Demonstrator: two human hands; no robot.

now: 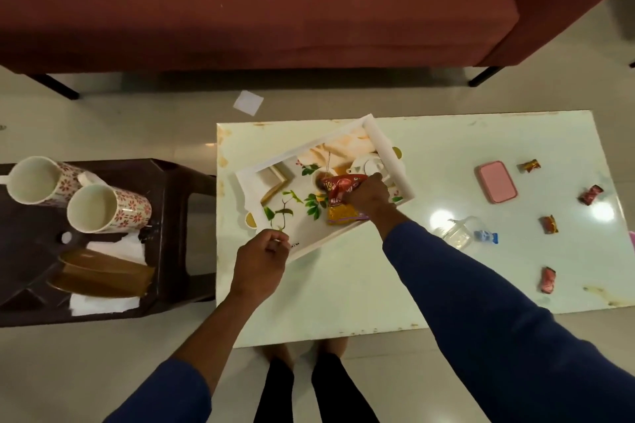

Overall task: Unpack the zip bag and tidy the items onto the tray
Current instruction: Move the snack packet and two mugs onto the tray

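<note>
Table first: the tray is set askew on its left part. A red snack packet is pinched by the right hand and held low inside the tray, above a yellow packet. The tray's near edge is gripped by the left hand. Wrapped sweets are left well apart, rightward, nearer the right hand.

Head view, steeply down, table near
</note>
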